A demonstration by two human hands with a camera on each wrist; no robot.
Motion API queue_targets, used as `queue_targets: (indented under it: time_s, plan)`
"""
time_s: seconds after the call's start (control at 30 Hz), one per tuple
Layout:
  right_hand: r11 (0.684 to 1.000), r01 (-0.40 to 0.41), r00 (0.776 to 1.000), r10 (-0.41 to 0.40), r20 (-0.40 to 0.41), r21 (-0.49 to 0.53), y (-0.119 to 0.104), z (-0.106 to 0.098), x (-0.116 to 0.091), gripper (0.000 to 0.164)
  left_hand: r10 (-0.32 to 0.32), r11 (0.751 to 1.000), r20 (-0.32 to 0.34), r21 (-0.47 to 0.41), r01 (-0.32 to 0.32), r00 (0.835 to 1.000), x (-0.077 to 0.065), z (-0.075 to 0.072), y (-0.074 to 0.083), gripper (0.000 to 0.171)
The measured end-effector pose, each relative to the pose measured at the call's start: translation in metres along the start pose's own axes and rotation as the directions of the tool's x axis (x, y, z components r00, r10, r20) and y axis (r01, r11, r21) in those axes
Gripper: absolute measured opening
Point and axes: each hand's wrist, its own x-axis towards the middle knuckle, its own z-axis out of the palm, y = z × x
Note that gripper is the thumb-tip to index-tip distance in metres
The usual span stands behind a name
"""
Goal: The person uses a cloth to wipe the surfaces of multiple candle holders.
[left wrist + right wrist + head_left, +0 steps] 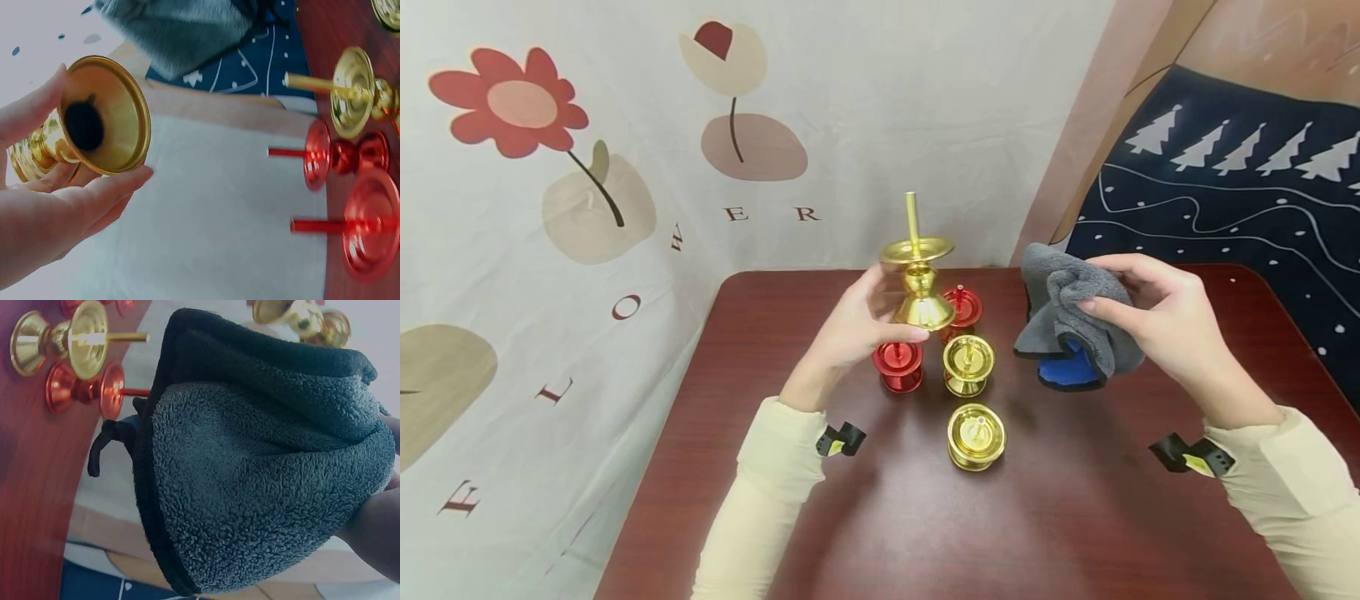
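Note:
My left hand [855, 327] grips a gold candle holder [919, 279] by its lower part, raised above the table with its spike pointing up. In the left wrist view the hollow underside of its base [119, 119] faces the camera, dark in the middle. A bunched grey cloth [1078, 308] with black edging and a blue inner side hangs from my right hand [1172, 312], pinched between thumb and fingers. The cloth [250, 469] fills most of the right wrist view and hides most of that hand.
Two red candle holders, one at the left [898, 365] and one farther back [964, 308], stand on the dark red table [880, 533]. Two gold ones stand nearby, a middle one [968, 365] and a nearer one [976, 436]. A printed cloth wall [880, 100] rises behind the table.

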Motion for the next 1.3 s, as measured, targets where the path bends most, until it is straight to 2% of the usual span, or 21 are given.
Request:
queue_targets:
  time_s: [0.2,0.43,0.5,0.6,0.7,0.8,0.93,1.07,1.17,1.3]
  plan:
    - [1.000,-0.028,0.999,0.028,-0.020,0.001,0.012,-0.008,-0.004,0.037,0.005,0.990,-0.050,-0.138,-0.012,0.999,-0.008,-0.021,-0.012,0.086]
    - [0.996,-0.091,0.995,0.090,-0.038,-0.024,0.026,-0.016,-0.008,0.036,-0.031,0.975,-0.144,-0.222,-0.002,0.989,-0.023,-0.046,-0.029,0.091]
    - [0.993,-0.111,0.993,0.110,-0.047,-0.026,0.030,-0.019,-0.009,0.036,-0.075,0.962,-0.166,-0.270,0.028,0.983,-0.028,-0.052,-0.034,0.088]
    - [0.991,-0.129,0.990,0.128,-0.056,-0.027,0.035,-0.022,-0.010,0.035,-0.132,0.933,-0.202,-0.357,0.052,0.971,-0.035,-0.060,-0.042,0.072]
    - [0.990,-0.140,0.989,0.138,-0.059,-0.019,0.040,-0.023,-0.011,0.035,-0.161,0.908,-0.252,-0.417,0.043,0.954,-0.041,-0.067,-0.050,0.052]
    - [0.989,-0.147,0.987,0.145,-0.064,-0.025,0.043,-0.024,-0.012,0.034,-0.168,0.893,-0.294,-0.450,0.019,0.941,-0.046,-0.073,-0.057,0.053]
    - [0.984,-0.170,0.984,0.167,-0.064,-0.048,0.047,-0.025,-0.013,0.034,-0.195,0.888,-0.319,-0.459,0.029,0.927,-0.050,-0.080,-0.067,0.054]
    - [0.979,-0.194,0.980,0.191,-0.057,-0.056,0.051,-0.025,-0.015,0.033,-0.233,0.909,-0.350,-0.411,0.075,0.908,-0.052,-0.086,-0.079,0.043]
    - [0.980,-0.192,0.980,0.189,-0.054,-0.054,0.055,-0.025,-0.016,0.033,-0.263,0.925,-0.369,-0.360,0.123,0.891,-0.052,-0.090,-0.089,0.045]
    - [0.982,-0.185,0.982,0.183,-0.047,-0.047,0.062,-0.024,-0.017,0.032,-0.318,0.931,-0.375,-0.298,0.212,0.871,-0.056,-0.093,-0.103,0.051]
